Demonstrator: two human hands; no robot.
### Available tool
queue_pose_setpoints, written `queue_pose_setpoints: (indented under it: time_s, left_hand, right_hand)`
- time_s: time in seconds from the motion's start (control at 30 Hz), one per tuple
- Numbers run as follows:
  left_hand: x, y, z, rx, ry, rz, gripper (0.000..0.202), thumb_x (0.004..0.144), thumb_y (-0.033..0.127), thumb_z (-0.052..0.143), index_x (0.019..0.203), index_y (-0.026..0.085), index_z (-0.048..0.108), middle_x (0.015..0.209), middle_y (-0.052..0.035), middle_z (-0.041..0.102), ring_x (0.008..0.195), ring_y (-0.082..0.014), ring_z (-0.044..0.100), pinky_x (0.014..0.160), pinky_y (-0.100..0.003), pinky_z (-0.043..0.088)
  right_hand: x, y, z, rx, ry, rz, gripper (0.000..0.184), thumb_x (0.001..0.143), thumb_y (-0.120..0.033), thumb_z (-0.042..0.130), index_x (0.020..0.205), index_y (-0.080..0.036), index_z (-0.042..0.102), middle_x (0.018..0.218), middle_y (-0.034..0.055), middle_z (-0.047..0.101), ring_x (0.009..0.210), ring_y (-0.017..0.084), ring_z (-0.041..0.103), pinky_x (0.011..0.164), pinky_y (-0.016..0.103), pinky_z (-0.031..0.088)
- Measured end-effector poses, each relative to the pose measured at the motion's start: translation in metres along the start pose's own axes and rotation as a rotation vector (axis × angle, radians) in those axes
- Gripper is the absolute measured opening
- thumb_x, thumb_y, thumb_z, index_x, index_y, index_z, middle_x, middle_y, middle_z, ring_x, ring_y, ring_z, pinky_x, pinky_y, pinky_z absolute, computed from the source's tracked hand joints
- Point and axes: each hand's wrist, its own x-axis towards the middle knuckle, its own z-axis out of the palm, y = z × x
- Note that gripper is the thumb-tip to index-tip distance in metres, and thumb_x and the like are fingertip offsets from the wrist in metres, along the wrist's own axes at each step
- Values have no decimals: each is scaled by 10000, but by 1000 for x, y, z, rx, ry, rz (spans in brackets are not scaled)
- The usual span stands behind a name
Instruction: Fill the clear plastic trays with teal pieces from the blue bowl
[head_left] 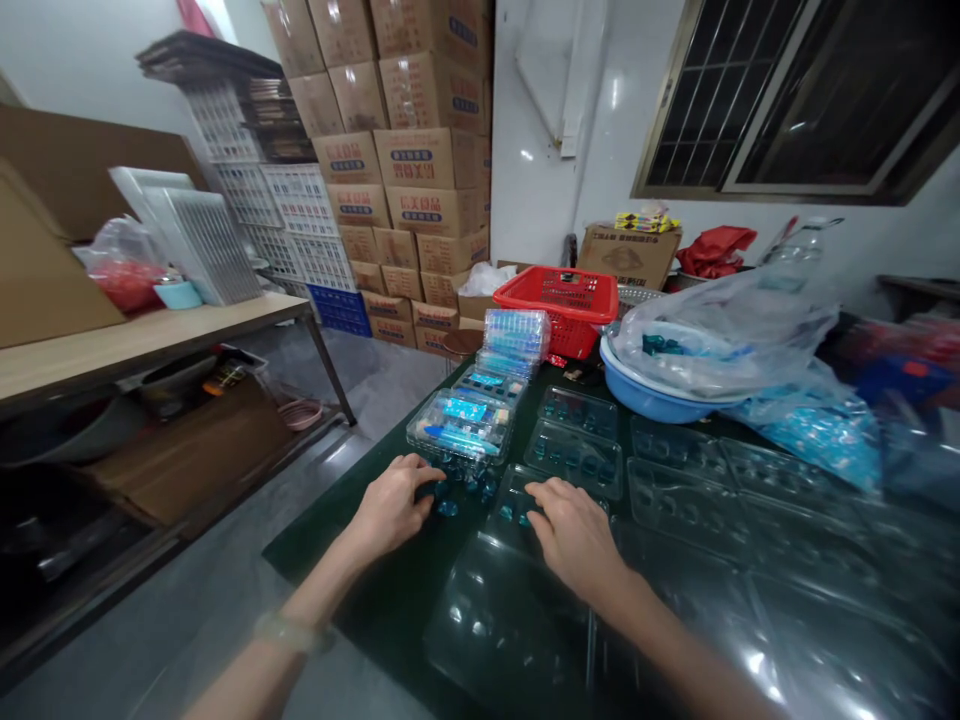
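Note:
My left hand rests on the dark green table, fingers curled over a small heap of loose blue beads. My right hand lies palm down on a clear plastic blister tray with a few blue pieces in its pockets; its fingertips are bent down onto the tray. Just beyond the left hand stands a stack of filled, closed clear trays, with more stacked behind. Whether either hand pinches a bead is hidden.
Several empty clear trays cover the table. A blue basin holds a plastic bag of blue pieces, and a red basket stands behind. Stacked cardboard boxes and white crates fill the back wall. A wooden shelf-table stands left.

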Motion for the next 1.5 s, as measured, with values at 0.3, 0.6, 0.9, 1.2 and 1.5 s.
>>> queue_pose_setpoints:
  time_s: [0.3, 0.6, 0.9, 1.2, 1.5]
  left_hand:
    - [28, 23, 11, -376, 58, -61, 109, 668, 201, 533, 566, 183, 567, 775, -57, 513, 863, -231, 440, 693, -317, 362]
    - [-32, 75, 8, -1312, -288, -228, 224, 775, 336, 464, 663, 146, 508, 535, 28, 415, 431, -56, 361, 394, -181, 256]
    - [-57, 122, 33, -1765, -365, -361, 135, 760, 217, 524, 854, 151, 597, 704, -25, 548, 523, -66, 467, 487, -194, 368]
    - [-62, 127, 30, -1401, -133, -132, 190, 675, 180, 623, 855, 184, 562, 720, 0, 547, 620, -99, 484, 535, -208, 395]
    - [-70, 116, 23, -974, 238, 20, 94, 630, 155, 631, 705, 206, 604, 748, -27, 586, 609, -143, 499, 542, -259, 398]
  right_hand:
    - [-8, -7, -8, 193, 116, -3, 231, 798, -132, 423, 966, -208, 563, 870, 34, 561, 793, 170, 514, 711, 285, 378]
    - [-31, -33, -25, 593, 183, -106, 291, 751, -131, 519, 1025, -229, 538, 960, 26, 545, 788, 137, 528, 720, 242, 422]
    - [-66, -22, -26, 871, 276, 196, 163, 737, -123, 500, 875, -193, 550, 785, 13, 566, 695, 124, 550, 629, 226, 454]
    - [-56, -18, -24, 1298, 77, 346, 119, 692, -175, 580, 809, -164, 559, 592, -37, 510, 515, 95, 500, 421, 180, 410]
    - [-49, -38, -14, 1690, 171, 562, 157, 675, -202, 612, 801, -146, 537, 518, -53, 510, 362, 48, 426, 381, 166, 330]
